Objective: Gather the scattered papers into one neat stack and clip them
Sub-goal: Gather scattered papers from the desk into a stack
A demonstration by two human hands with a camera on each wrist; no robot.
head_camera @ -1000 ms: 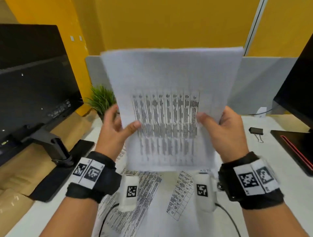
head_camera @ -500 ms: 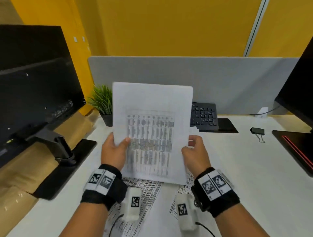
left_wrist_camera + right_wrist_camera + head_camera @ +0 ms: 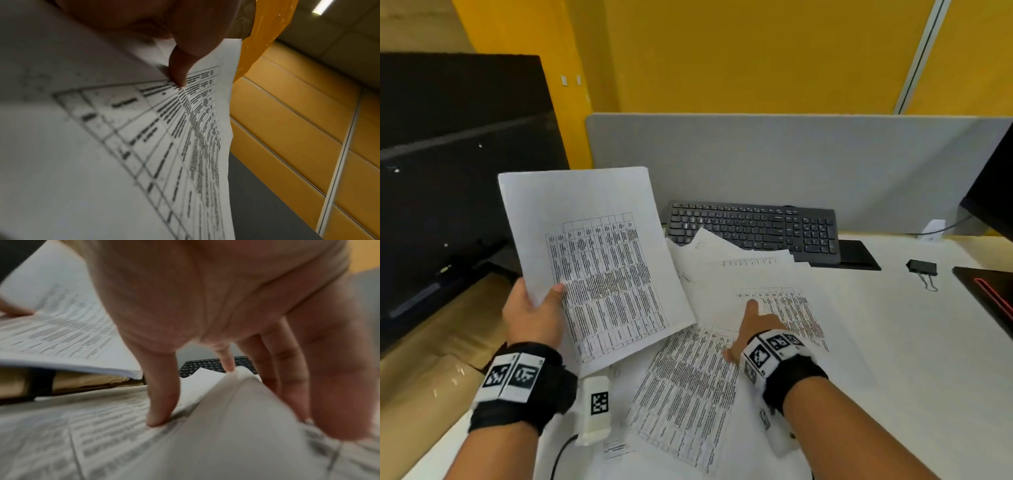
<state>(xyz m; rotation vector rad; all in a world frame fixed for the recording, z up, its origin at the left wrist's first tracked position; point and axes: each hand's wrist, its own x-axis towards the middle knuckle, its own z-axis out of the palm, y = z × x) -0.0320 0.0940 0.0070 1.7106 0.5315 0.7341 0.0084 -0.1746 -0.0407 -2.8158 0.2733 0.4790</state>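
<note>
My left hand (image 3: 537,308) grips a stack of printed table sheets (image 3: 599,260) by its lower left edge, raised and tilted over the desk's left side. The thumb (image 3: 180,73) lies on top and the other fingers are hidden behind the stack. Several loose printed sheets (image 3: 739,274) lie overlapping on the white desk (image 3: 893,359). My right hand (image 3: 743,329) rests on them with straight, spread fingers. Its thumb (image 3: 162,415) presses one sheet, and another sheet (image 3: 236,402) buckles up between thumb and fingers. A black binder clip (image 3: 923,267) lies far right, apart from both hands.
A black keyboard (image 3: 753,226) sits behind the loose sheets, one sheet corner overlapping it. A dark monitor (image 3: 448,171) stands at the left over brown cardboard (image 3: 431,359). Another monitor's base (image 3: 989,291) is at the right edge. A grey divider (image 3: 791,154) closes the back.
The stack, held upright in both hands before, now sits in my left hand alone and has swung left. My right hand let go and dropped onto the loose sheets.
</note>
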